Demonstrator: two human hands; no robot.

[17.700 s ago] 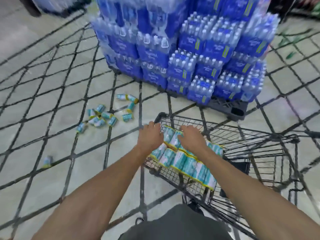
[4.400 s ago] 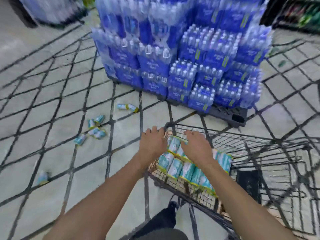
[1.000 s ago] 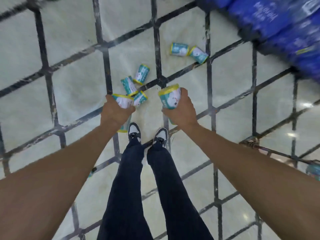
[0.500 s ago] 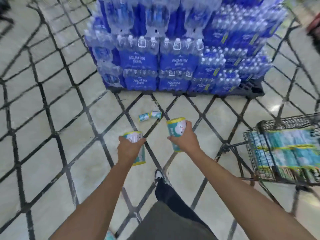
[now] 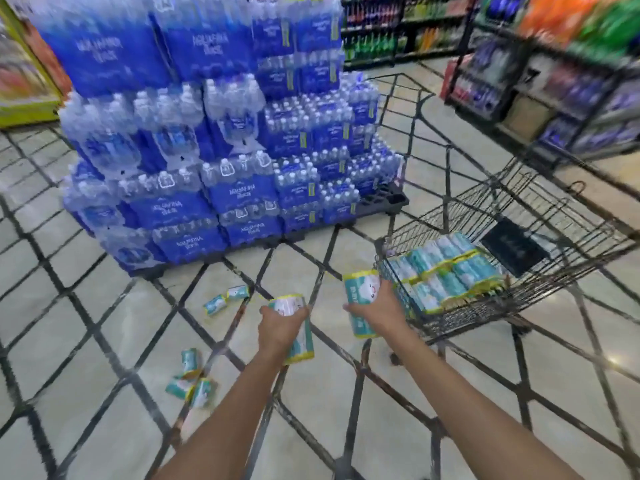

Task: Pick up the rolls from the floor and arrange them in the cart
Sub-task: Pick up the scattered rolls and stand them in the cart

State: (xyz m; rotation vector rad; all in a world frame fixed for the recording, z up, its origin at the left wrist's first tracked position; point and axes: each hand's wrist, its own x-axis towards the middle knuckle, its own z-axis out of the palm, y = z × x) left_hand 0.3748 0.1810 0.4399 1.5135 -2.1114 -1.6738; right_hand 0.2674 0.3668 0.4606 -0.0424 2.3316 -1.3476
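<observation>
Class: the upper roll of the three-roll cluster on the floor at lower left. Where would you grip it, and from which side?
Grip the upper roll around its middle from above: it lies on its side, curved wall exposed, slightly apart from its neighbours.

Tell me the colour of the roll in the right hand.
Teal and white with yellow ends, on the roll in the head view.

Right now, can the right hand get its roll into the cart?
Probably yes. The right hand grips its roll just beside the cart near corner, the basket is open on top, and wire floor beyond the stacked rolls looks free.
</observation>
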